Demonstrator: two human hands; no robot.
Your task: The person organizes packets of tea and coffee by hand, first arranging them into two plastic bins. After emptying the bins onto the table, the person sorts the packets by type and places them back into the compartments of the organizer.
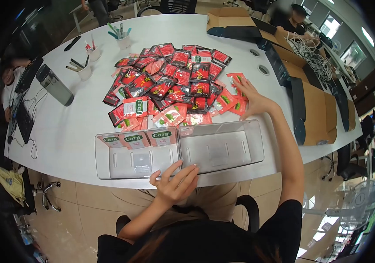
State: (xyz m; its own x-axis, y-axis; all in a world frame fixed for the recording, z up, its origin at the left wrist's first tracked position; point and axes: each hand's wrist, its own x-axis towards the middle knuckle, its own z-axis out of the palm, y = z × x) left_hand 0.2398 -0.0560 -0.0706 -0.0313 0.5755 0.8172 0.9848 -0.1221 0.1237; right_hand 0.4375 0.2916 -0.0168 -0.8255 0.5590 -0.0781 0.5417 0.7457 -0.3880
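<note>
A large pile of red, black and pink sachets point(181, 74) lies in the middle of the white table. In front of it sit two clear plastic bins side by side, the left bin point(121, 168) with several pink Cozy sachets point(161, 137) upright along its back wall, the right bin point(218, 151) with nothing inside. My left hand point(176, 182) rests at the bins' front edge near their join, fingers spread, holding nothing. At the pile's right edge, my right hand point(255, 100) is spread, its fingertips touching a red and pink sachet point(235, 79).
On the left of the table point(82, 131) stand a grey bottle point(55, 85) and cups of pens point(83, 71). Open cardboard boxes point(312, 109) and white cables point(312, 55) line the right edge. A person point(295, 22) sits at the back right.
</note>
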